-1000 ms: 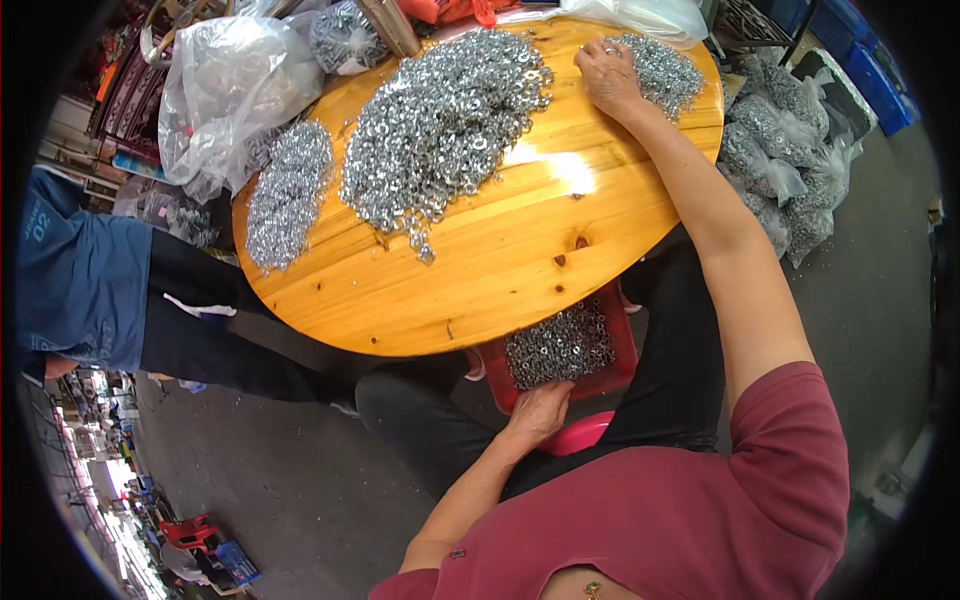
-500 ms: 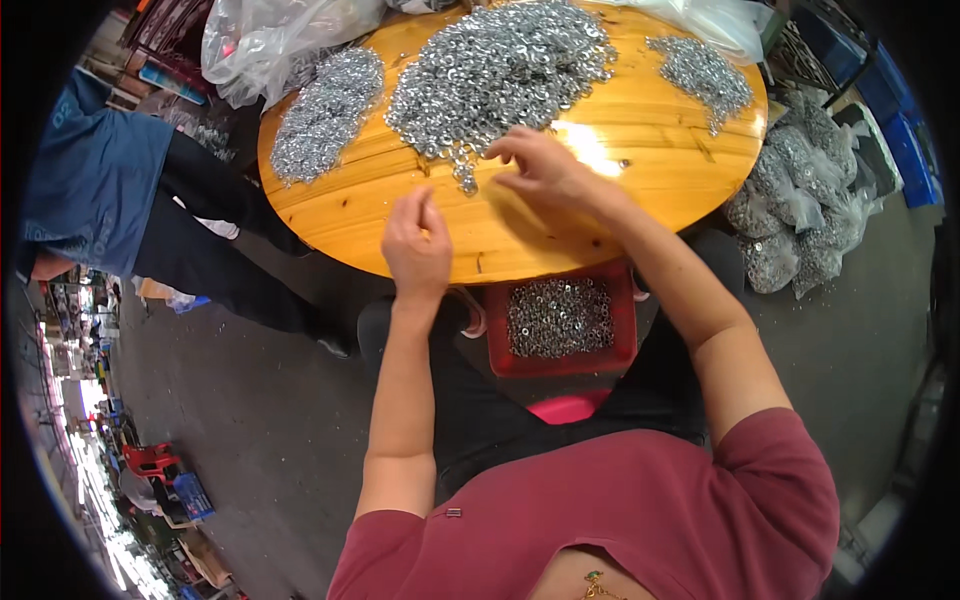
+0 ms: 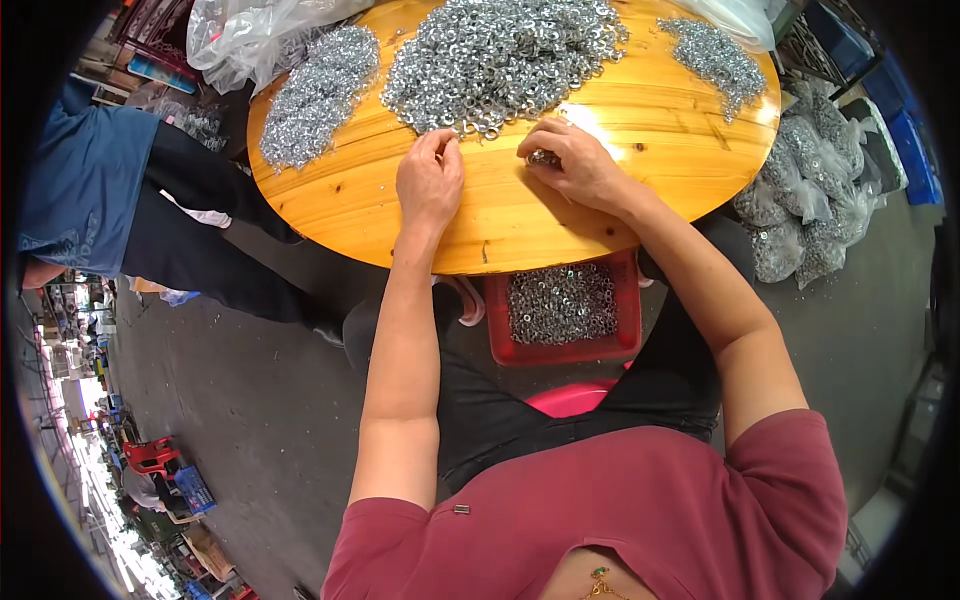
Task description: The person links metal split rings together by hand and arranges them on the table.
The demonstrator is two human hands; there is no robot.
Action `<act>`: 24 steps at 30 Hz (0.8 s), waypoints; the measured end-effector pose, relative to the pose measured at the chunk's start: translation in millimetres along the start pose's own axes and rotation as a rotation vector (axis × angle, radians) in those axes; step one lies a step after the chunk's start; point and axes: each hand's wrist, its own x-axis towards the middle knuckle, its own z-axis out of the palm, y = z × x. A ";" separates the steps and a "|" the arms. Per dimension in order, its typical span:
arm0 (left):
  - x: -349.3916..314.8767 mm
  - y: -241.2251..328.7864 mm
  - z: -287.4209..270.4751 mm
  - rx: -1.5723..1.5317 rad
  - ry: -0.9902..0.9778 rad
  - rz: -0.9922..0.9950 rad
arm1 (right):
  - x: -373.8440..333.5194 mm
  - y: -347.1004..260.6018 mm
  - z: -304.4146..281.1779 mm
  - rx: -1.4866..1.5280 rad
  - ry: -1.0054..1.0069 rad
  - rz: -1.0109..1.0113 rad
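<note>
- The round wooden table (image 3: 600, 190) is the landmark; both hands rest on its near half, at the near edge of the big central heap of small metal nuts (image 3: 500, 55).
- The left hand (image 3: 430, 180) lies palm down on the wood, its fingertips curled in and touching the fringe of that heap; whether it pinches any piece I cannot tell.
- The right hand (image 3: 575, 165) is cupped with its fingers bent over a small cluster of nuts, just right of the left hand.
- A smaller heap (image 3: 315, 95) lies on the table's left part, another (image 3: 715, 55) on its far right.
- Below the table's near rim, between the person's knees, a red tray (image 3: 625, 345) holds a modest layer of nuts.
- Judging by this, the work looks early: far more remains on the table than in the tray.
- Left of the table stands another person in blue (image 3: 90, 190); to its right lie filled clear bags (image 3: 810, 200).
</note>
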 end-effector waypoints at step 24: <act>-34.8 37.0 36.3 0.185 -0.113 0.296 | -7.6 4.0 -25.1 -0.030 -0.161 0.035</act>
